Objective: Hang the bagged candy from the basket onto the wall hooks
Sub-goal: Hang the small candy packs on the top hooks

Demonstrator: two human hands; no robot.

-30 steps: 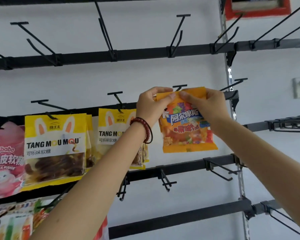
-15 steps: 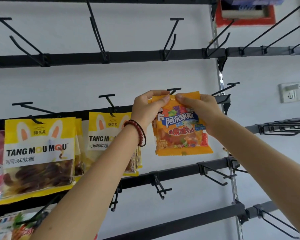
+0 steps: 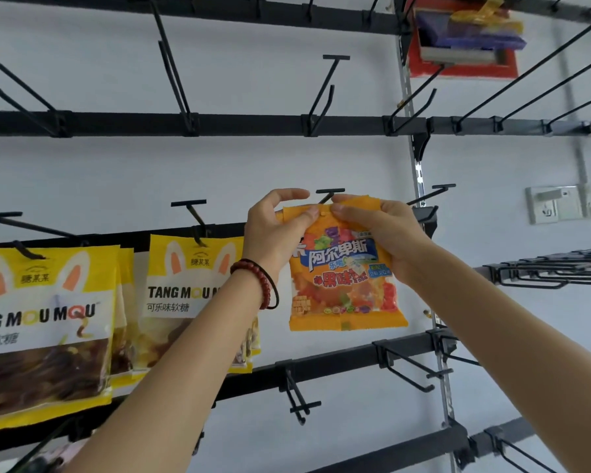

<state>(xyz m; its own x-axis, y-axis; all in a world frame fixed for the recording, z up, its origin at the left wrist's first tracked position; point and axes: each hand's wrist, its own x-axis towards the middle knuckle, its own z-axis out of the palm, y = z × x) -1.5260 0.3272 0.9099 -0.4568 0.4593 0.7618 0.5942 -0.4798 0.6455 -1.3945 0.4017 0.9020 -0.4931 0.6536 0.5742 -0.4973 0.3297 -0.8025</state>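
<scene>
An orange bag of gummy candy [image 3: 345,285] is held up against the white wall, right below a black wall hook [image 3: 329,193] with a T-shaped tip. My left hand [image 3: 277,227] pinches the bag's top left corner between thumb and fingers. My right hand [image 3: 386,230] pinches the top right corner, its fingers curled over the upper edge. The hook's tip shows just above the bag's top edge, between my two hands. The basket is not in view.
Yellow candy bags [image 3: 191,295] hang on hooks to the left, with more at the far left [image 3: 45,332]. Black rails [image 3: 219,122] with bare hooks run above and below. A red box [image 3: 458,66] sits up high on the right, and a wall socket [image 3: 553,203] lies further right.
The view has tilted up and to the right, so the hung bags slid left. Both hands keep their pinch on the orange bag, held at the same hook.
</scene>
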